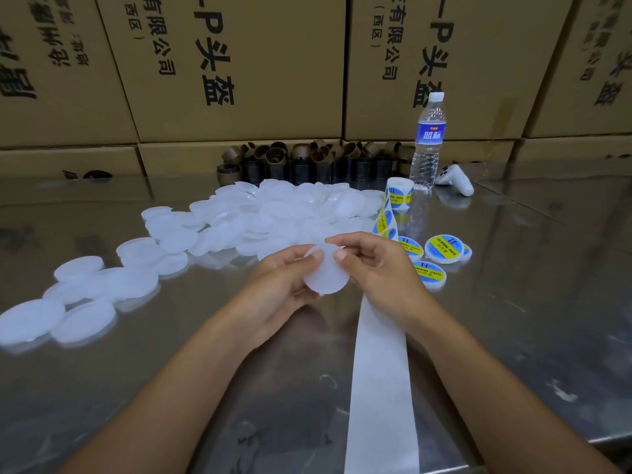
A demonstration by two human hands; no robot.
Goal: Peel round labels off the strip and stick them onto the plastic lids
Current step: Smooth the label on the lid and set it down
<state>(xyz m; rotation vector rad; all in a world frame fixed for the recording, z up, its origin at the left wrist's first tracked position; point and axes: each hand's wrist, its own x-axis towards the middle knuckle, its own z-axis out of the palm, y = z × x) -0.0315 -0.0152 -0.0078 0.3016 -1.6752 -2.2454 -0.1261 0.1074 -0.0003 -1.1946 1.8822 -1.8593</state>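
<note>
Left hand [284, 282]: we pinch a bare lid [326, 271] by its left edge.
Right hand [372, 265]: closed on the lid's right edge; no label on it yet.
Strip [379, 371]: emptied backing trails toward us; the roll [398, 195] stands beyond.
Done: three or four labelled lids [443, 249] at right.
Left: a big heap of plain lids [273, 213] on the surface [513, 336], so we judge most work remains.
</note>
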